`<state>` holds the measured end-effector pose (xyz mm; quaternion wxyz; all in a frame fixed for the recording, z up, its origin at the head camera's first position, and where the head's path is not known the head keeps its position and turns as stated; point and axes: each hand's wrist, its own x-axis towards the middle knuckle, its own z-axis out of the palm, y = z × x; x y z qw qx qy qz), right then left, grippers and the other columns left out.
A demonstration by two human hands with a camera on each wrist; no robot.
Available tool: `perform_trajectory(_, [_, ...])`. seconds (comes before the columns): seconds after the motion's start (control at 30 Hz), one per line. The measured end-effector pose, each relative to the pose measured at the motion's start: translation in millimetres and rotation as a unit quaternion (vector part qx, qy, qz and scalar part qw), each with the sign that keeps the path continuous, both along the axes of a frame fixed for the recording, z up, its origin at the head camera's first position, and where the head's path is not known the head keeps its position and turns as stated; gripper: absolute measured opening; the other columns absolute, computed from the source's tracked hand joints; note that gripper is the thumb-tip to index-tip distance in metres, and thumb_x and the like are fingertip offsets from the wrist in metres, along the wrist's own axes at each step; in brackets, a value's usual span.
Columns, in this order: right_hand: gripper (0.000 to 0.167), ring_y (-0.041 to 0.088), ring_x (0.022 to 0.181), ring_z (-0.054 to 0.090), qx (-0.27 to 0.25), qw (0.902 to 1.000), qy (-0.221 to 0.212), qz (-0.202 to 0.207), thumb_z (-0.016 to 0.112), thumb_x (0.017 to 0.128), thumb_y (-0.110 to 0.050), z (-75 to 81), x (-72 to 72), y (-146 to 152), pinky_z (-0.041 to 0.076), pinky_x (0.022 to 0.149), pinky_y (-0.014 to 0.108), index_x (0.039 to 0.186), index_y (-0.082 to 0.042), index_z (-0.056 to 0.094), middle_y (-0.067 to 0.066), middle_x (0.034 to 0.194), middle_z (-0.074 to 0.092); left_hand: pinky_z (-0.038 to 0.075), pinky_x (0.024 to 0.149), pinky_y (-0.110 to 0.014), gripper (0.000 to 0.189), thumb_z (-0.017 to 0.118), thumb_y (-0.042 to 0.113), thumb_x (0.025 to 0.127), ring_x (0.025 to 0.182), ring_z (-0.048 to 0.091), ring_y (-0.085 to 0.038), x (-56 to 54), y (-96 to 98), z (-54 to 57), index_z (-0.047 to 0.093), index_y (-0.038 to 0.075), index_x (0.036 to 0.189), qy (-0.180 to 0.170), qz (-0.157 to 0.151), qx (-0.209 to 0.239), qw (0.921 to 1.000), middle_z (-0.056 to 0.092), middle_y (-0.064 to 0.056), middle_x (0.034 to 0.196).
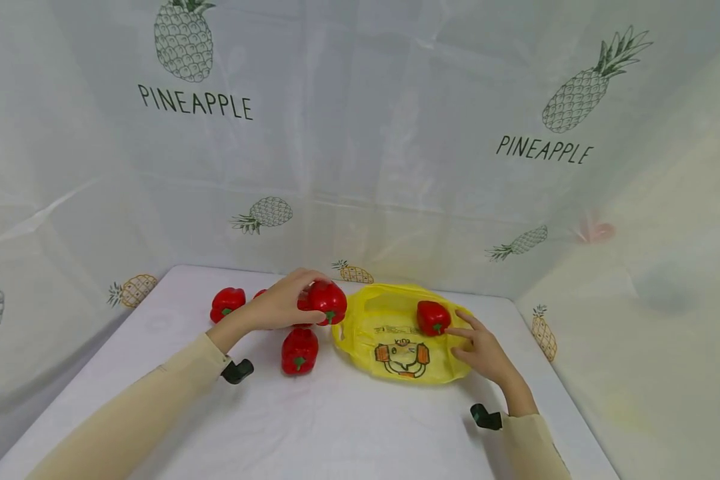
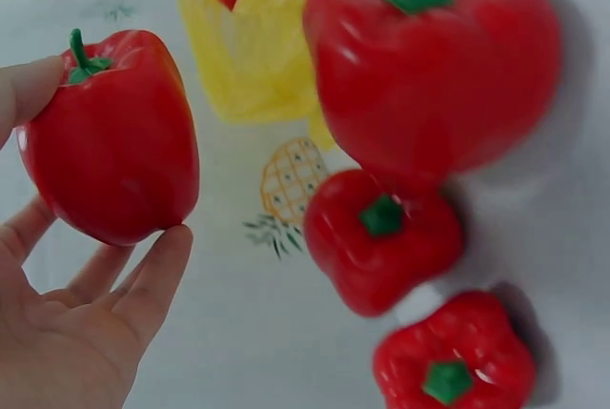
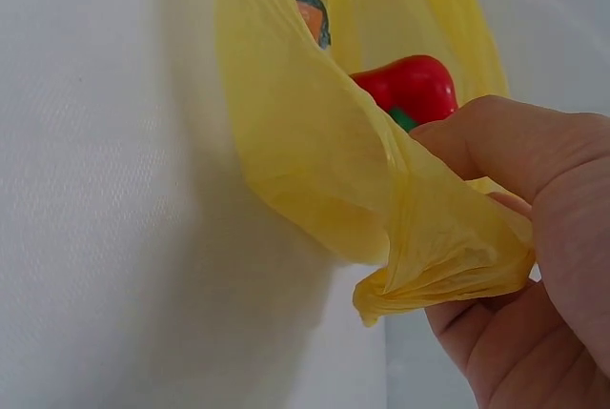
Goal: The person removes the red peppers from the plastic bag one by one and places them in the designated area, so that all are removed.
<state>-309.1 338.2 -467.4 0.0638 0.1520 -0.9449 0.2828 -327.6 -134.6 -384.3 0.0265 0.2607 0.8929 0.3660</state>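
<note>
My left hand [image 1: 283, 303] holds a shiny red bell pepper [image 1: 330, 300] above the table, left of a yellow plastic bag [image 1: 358, 337]. In the left wrist view, the thumb is near the green stem of this pepper [image 2: 119, 147] and the fingertips support its other end. My right hand [image 1: 486, 352] grips the bag's right edge, with yellow film [image 3: 448, 247] between thumb and fingers in the right wrist view. Another red bell pepper [image 1: 433, 316] is in the open bag, close to the right fingertips.
Loose red bell peppers lie left of the bag: one at the far left [image 1: 228, 304], one in front [image 1: 299, 351], and others partly hidden behind the left hand. A pineapple-printed white sheet [image 1: 396, 167] hangs behind the white table [image 1: 336, 427].
</note>
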Motion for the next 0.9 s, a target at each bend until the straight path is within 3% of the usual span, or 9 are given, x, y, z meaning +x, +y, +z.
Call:
perform_trajectory(0.53, [0.038,0.055,0.152,0.030,0.010,0.9999,0.006,-0.003,0.076,0.093,-0.003,1.8,-0.3,4,0.041,0.114,0.069,0.131,-0.003,0.075,0.024,0.168,0.033,0.062,0.093,-0.053,0.069,0.087,0.032,0.088,0.133,0.055,-0.037,12.3,-60.1,-15.5,0.054,0.022,0.148,0.027,0.022,0.000,0.9994,0.051,-0.008,0.151])
perform_trajectory(0.9, [0.038,0.057,0.151,0.031,0.004,0.9999,0.012,0.000,0.076,0.093,-0.003,4.1,2.2,7,0.041,0.113,0.071,0.131,-0.002,0.074,0.025,0.168,0.033,0.064,0.088,-0.046,0.067,0.089,0.028,0.086,0.126,0.057,-0.035,22.1,-90.5,-24.8,0.056,0.024,0.145,0.020,0.030,0.005,0.9993,0.055,-0.008,0.144])
